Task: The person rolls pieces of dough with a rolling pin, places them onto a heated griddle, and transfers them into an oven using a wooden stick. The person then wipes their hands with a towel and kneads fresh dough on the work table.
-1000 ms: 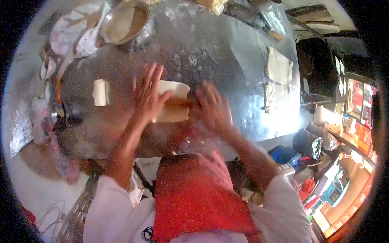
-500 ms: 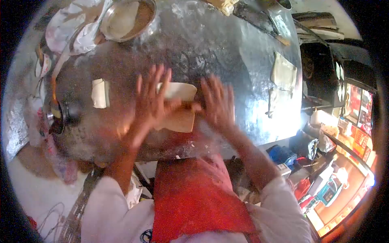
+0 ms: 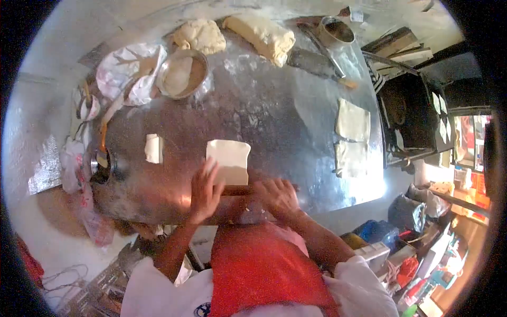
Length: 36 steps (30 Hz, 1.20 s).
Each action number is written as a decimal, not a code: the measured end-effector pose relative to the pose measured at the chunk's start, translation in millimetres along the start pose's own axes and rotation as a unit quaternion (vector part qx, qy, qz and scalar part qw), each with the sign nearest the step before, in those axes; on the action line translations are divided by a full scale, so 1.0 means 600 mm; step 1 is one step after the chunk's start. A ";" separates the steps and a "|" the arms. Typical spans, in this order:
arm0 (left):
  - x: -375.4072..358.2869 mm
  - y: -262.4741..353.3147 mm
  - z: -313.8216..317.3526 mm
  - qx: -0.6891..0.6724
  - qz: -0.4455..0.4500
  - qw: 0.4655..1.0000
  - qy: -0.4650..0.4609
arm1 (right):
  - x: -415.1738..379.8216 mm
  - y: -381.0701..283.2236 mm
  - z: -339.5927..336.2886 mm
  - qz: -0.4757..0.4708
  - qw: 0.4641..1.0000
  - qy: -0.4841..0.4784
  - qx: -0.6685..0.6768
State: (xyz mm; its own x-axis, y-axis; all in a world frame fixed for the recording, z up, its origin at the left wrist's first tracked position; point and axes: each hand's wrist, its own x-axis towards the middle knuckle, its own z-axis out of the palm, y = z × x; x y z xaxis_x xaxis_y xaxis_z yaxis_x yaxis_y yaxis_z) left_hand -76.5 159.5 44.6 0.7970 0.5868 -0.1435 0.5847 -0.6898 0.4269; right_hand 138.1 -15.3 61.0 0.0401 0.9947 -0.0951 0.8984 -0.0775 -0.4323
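A pale rectangular sheet of dough (image 3: 228, 159) lies on the floured metal table (image 3: 274, 121). A brown rolling pin (image 3: 236, 190) lies across the sheet's near edge. My left hand (image 3: 204, 193) presses flat on the pin's left end, fingers spread. My right hand (image 3: 275, 196) presses on the pin's right end. A small folded dough piece (image 3: 153, 148) rests to the left of the sheet.
Two rolled dough squares (image 3: 353, 120) lie at the table's right edge. A metal bowl of flour (image 3: 184, 74), two big dough lumps (image 3: 262, 34), a knife (image 3: 319, 64) and a metal cup (image 3: 336, 31) stand at the back. Crumpled bags (image 3: 129, 71) sit back left.
My hands and the rolling pin have come back toward me, from the middle of the dough sheet to its near edge. The sheet now shows uncovered.
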 end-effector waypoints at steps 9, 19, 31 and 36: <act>0.183 -0.066 -0.008 0.025 -0.070 0.997 -0.001 | -0.246 0.135 -0.030 0.228 0.972 0.052 0.036; 0.205 0.160 -0.172 -0.346 0.012 0.908 -0.235 | -0.340 0.115 -0.004 0.288 0.950 0.046 0.109; 0.242 -0.160 -0.122 -0.338 -0.116 0.913 0.198 | -0.231 0.061 -0.025 0.251 0.952 0.098 0.143; 0.119 -0.506 -0.055 -0.174 -0.241 0.911 0.284 | -0.112 0.043 -0.011 0.210 0.964 0.149 0.068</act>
State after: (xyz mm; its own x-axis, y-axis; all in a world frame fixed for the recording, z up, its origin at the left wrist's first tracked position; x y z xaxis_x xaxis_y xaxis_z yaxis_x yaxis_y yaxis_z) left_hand -202.2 424.7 -65.4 0.1949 0.9793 0.0538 0.6834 -0.1750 0.7087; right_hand 161.3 -83.8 61.9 0.5306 0.8469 -0.0342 0.7103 -0.4663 -0.5272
